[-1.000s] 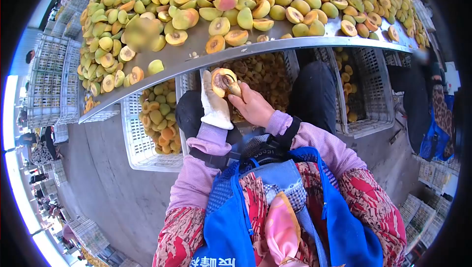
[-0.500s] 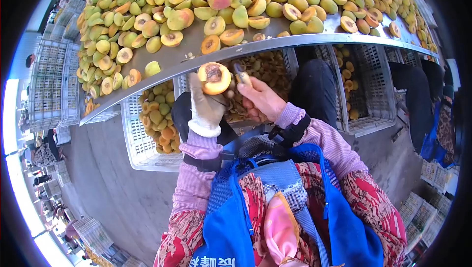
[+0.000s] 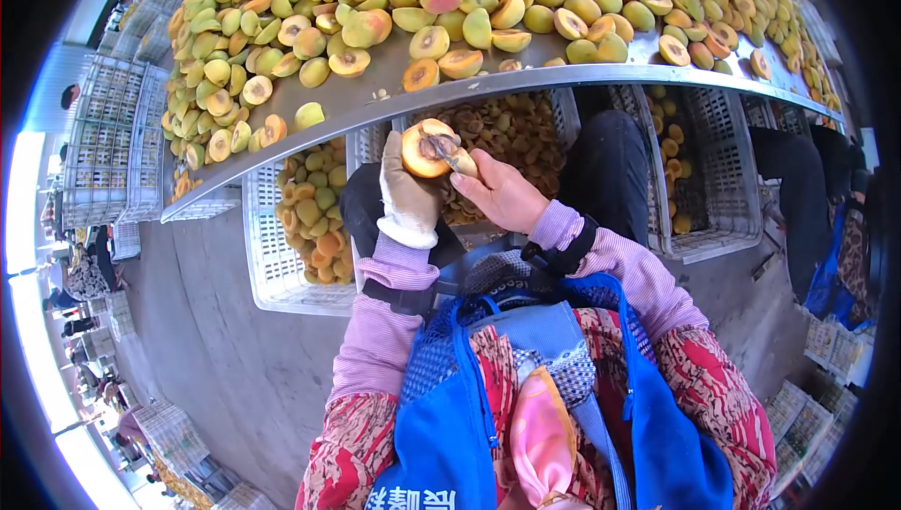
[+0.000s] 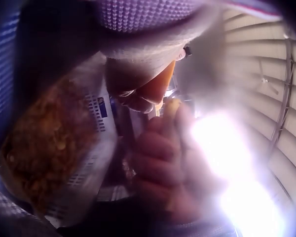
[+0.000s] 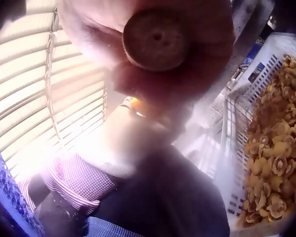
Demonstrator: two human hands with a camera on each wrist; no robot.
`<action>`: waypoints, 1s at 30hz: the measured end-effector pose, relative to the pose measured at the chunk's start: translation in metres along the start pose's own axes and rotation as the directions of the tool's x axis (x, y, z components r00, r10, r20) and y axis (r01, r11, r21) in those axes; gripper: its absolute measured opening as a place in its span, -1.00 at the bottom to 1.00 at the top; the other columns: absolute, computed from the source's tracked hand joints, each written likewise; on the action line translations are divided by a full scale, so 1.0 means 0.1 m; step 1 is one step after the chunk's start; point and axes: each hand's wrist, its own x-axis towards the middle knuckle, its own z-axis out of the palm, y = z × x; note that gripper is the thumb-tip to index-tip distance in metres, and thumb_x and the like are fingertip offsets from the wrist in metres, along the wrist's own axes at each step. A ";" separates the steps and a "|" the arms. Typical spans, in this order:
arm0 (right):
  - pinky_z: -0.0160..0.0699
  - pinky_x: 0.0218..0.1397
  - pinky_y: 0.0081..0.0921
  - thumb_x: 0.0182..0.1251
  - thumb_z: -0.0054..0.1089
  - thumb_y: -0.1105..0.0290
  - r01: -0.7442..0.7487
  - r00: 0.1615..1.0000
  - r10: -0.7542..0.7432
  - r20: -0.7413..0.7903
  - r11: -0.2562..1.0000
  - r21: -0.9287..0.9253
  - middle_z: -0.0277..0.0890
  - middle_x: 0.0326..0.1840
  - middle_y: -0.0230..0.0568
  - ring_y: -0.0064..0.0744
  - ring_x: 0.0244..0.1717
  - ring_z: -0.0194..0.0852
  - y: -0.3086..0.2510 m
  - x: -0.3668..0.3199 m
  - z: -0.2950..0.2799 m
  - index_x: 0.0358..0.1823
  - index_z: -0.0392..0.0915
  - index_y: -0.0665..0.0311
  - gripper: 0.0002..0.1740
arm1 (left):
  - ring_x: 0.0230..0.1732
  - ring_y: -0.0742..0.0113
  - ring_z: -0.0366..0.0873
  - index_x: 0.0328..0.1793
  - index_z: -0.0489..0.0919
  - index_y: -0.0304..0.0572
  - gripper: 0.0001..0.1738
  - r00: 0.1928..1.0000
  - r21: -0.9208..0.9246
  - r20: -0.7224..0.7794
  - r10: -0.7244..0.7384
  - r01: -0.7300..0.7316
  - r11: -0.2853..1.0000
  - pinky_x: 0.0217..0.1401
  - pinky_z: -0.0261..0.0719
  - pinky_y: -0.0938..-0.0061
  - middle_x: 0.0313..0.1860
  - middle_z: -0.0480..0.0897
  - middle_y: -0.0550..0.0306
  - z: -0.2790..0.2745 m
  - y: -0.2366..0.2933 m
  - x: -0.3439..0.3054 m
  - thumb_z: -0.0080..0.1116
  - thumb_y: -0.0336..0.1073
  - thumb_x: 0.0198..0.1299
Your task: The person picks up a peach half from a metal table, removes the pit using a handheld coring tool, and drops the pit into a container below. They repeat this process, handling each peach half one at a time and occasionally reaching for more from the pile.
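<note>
right hand (image 5: 202, 47) gripping round-ended handle (image 5: 153, 49), white crate (image 5: 235, 148), fruit pieces (image 5: 274, 163) inside

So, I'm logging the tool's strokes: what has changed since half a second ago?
The wooden-handled tool, earlier apart from the stone-fruit half, has tilted left in the right hand, so its tip is now at the pit cavity. Nothing was taken hold of or let go. The gloved left hand keeps holding the half, and the fruit-strewn metal table looks the same.

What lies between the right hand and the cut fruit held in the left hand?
A tool, seen in the head view: the right hand grips its handle; its dark end is at the cut fruit.
</note>
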 end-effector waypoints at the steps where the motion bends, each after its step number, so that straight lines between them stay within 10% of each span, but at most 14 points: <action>1: 0.40 -0.25 -0.18 0.33 -0.07 0.14 0.028 1.000 -0.028 -0.005 0.999 -0.032 0.43 -0.44 0.15 0.12 -0.33 0.44 0.01 0.02 0.02 -0.24 0.23 0.38 -0.62 | -0.01 -0.02 0.47 0.11 0.36 -0.28 -0.33 1.000 0.049 0.016 0.008 -0.009 0.999 0.09 0.45 0.14 -0.02 0.51 -0.10 -0.07 -0.03 0.03 -0.29 0.21 0.25; 11: 0.41 -0.18 -0.22 0.35 -0.07 0.19 0.074 0.997 -0.075 -0.005 0.990 -0.117 0.44 -0.31 0.19 0.16 -0.22 0.43 0.04 0.11 0.06 -0.15 0.23 0.39 -0.65 | -0.15 0.15 0.53 -0.09 0.46 -0.36 -0.51 0.960 0.214 -0.105 0.259 -0.232 0.949 0.00 0.50 0.34 -0.19 0.57 -0.07 -0.03 -0.11 0.08 -0.30 -0.02 0.34; 24: 0.41 -0.13 -0.17 0.32 -0.06 0.17 0.009 0.995 0.001 0.101 0.995 -0.099 0.46 -0.27 0.26 0.16 -0.19 0.44 0.03 0.12 0.06 -0.09 0.23 0.45 -0.58 | -0.26 0.12 0.56 -0.13 0.48 -0.40 -0.34 0.965 0.172 -0.082 0.249 -0.232 0.957 -0.09 0.55 0.34 -0.27 0.60 -0.11 -0.05 -0.06 0.09 -0.39 0.13 0.33; 30: 0.41 -0.16 -0.17 0.31 -0.03 0.17 -0.023 0.984 0.037 0.173 0.996 -0.081 0.46 -0.30 0.25 0.14 -0.20 0.46 0.01 0.12 0.03 -0.14 0.24 0.44 -0.60 | -0.25 0.14 0.56 -0.14 0.49 -0.39 -0.31 0.912 0.449 -0.114 0.394 -0.306 0.840 -0.10 0.56 0.35 -0.28 0.60 -0.09 -0.03 -0.12 0.09 -0.36 0.19 0.30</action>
